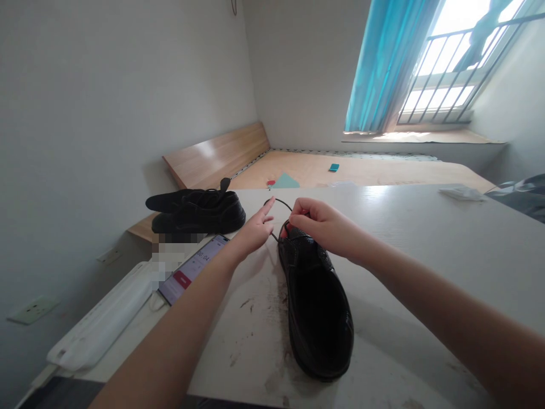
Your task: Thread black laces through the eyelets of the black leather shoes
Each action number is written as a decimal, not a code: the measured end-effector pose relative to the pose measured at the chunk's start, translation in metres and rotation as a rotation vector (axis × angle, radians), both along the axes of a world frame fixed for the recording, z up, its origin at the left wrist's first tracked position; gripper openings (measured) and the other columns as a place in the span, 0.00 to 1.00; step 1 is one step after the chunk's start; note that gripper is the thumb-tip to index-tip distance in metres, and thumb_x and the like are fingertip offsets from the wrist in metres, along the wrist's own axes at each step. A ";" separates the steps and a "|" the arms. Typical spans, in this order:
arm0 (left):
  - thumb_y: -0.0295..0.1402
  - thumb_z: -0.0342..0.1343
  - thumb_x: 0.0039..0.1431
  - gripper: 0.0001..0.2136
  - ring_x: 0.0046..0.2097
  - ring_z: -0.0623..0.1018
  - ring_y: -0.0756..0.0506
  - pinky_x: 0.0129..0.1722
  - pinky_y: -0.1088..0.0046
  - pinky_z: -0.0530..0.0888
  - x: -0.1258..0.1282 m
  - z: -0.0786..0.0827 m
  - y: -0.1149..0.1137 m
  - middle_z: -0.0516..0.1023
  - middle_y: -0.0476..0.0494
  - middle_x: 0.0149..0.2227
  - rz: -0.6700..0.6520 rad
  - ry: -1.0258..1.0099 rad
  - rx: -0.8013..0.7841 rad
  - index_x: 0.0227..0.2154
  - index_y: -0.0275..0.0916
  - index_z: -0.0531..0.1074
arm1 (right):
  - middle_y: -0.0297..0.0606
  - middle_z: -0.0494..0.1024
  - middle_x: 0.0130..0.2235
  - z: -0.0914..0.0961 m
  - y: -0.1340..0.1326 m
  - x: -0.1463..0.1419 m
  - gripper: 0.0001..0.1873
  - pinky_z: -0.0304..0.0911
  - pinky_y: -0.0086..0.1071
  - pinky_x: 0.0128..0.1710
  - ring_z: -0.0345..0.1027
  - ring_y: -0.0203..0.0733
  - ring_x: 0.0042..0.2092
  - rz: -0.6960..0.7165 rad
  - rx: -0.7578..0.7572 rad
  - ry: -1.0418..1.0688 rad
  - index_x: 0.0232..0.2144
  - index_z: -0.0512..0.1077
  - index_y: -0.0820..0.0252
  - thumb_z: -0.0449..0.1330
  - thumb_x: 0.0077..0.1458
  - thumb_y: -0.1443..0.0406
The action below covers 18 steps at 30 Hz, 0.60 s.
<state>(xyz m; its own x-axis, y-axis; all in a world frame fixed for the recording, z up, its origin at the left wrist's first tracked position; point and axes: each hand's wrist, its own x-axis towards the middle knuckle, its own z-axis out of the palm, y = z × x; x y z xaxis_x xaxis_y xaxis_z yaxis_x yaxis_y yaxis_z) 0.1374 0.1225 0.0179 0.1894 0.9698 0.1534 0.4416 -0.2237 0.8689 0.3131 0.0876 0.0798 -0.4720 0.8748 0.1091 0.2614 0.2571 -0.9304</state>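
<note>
A black lace-up shoe [319, 335] lies on the white table, its opening toward me and its toe pointing away. My right hand [317, 221] is at the lacing area, thumb and fingers pinched on the dark shoelace [284, 203]. The lace loops out to the left and passes by my left hand [255, 228]. That hand is left of the shoe, its index finger stretched out against the loop and the other fingers loosely bent apart. Part of the lace is hidden behind it. A small red patch shows beside the right fingertips.
Other black shoes [200, 210] are at the back left. A phone [196, 267] showing a timer lies beside my left forearm, near a long white plastic-wrapped item [102, 318]. A clear plastic packet [462, 194] lies at the far right of the white table [426, 255]. A wooden bed board [306, 162] is behind.
</note>
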 end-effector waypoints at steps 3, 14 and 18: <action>0.23 0.46 0.47 0.36 0.68 0.55 0.41 0.66 0.59 0.53 0.001 0.012 -0.005 0.57 0.46 0.67 0.123 -0.119 0.140 0.64 0.44 0.57 | 0.34 0.76 0.27 0.004 0.000 0.000 0.08 0.51 0.25 0.22 0.60 0.30 0.24 -0.050 -0.093 0.022 0.24 0.61 0.59 0.52 0.56 0.69; 0.27 0.43 0.53 0.24 0.55 0.73 0.40 0.59 0.61 0.64 0.005 0.040 -0.037 0.75 0.44 0.55 -0.053 -0.183 0.436 0.50 0.37 0.75 | 0.29 0.56 0.21 0.065 -0.030 0.021 0.15 0.39 0.26 0.18 0.47 0.27 0.21 -0.139 -0.019 0.536 0.19 0.58 0.60 0.53 0.57 0.71; 0.27 0.43 0.54 0.18 0.46 0.76 0.42 0.54 0.63 0.66 0.015 0.041 -0.045 0.82 0.43 0.38 -0.111 -0.029 0.385 0.34 0.37 0.80 | 0.31 0.55 0.22 0.084 -0.049 0.045 0.19 0.44 0.24 0.18 0.50 0.27 0.22 -0.214 0.119 0.467 0.18 0.56 0.60 0.48 0.62 0.69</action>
